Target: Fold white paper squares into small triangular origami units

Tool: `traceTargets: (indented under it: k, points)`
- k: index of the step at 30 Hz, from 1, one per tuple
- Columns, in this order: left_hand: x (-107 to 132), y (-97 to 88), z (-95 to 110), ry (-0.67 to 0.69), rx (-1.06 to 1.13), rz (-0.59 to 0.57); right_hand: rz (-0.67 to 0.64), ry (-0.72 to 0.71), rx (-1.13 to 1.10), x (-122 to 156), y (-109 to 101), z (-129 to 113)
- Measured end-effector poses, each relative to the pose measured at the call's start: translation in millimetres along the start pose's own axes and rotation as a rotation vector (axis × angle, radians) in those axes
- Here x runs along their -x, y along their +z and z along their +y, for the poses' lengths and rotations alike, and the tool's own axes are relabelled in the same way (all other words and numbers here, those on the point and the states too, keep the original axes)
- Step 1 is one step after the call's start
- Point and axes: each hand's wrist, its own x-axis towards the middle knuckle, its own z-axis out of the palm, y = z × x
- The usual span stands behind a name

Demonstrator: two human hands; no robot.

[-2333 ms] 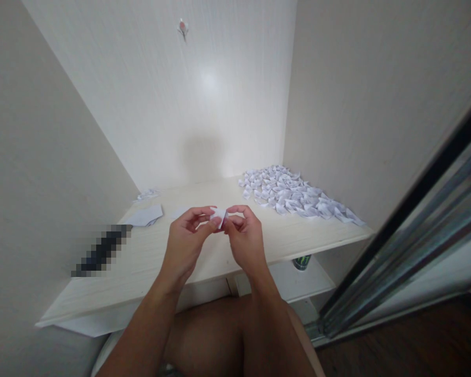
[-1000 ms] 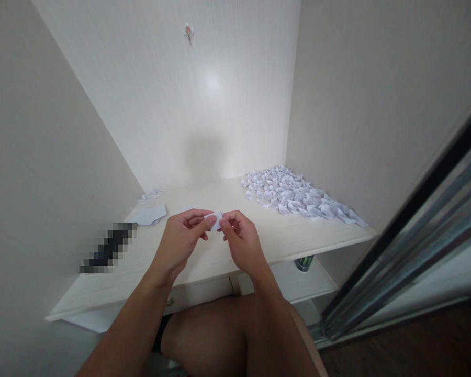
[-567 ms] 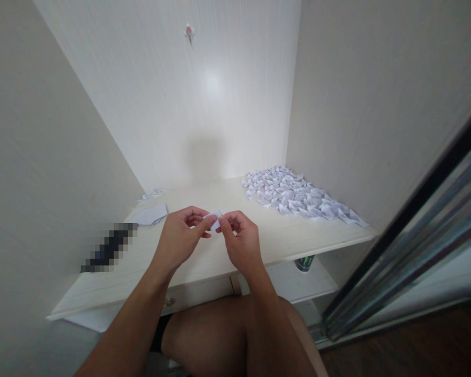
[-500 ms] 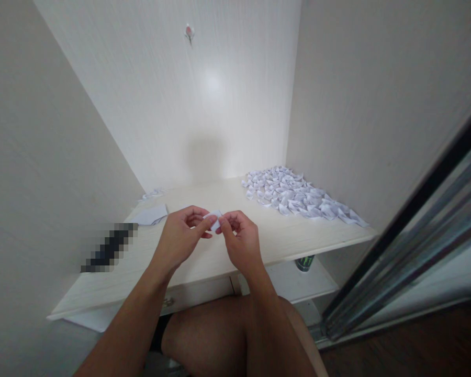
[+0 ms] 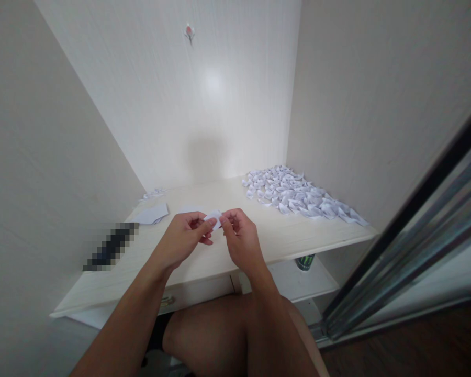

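A small folded piece of white paper (image 5: 213,217) is pinched between my two hands above the desk. My left hand (image 5: 188,230) grips its left side with thumb and fingers. On the opposite side, my right hand (image 5: 238,233) is closed on the paper's right edge. The finer folds are too small to make out. Many small folded paper pieces (image 5: 298,193), shaped somewhat like little boats, lie heaped at the right back of the desk. To the left of my left hand lies a stack of white paper (image 5: 153,213).
The pale desk (image 5: 208,193) sits between side walls. At its left are a dark pixelated object (image 5: 112,246) and white paper bits (image 5: 154,193) in the back corner. A green and black can (image 5: 305,262) stands on the shelf below. A metal-edged sliding frame (image 5: 400,241) rises at right.
My left hand has shifted slightly down, and the paper shows a little more between my fingers. Some white paper now shows behind my left hand. Both hands keep hold.
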Motion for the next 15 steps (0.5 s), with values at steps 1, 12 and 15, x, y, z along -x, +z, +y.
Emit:
traceTargets:
  k: [1,12,15]
  points:
    - [0.1,-0.2,0.4,-0.001,0.001,-0.005,0.021,-0.017,0.017,0.1,0.8,-0.4]
    - [-1.7,-4.7,2.5,0.100,-0.139,-0.019,-0.126,0.051,-0.059,0.5,-1.4,7.1]
    - [-3.3,-6.5,0.6,0.106,-0.187,-0.028,-0.124,0.050,-0.046,0.9,-1.2,7.7]
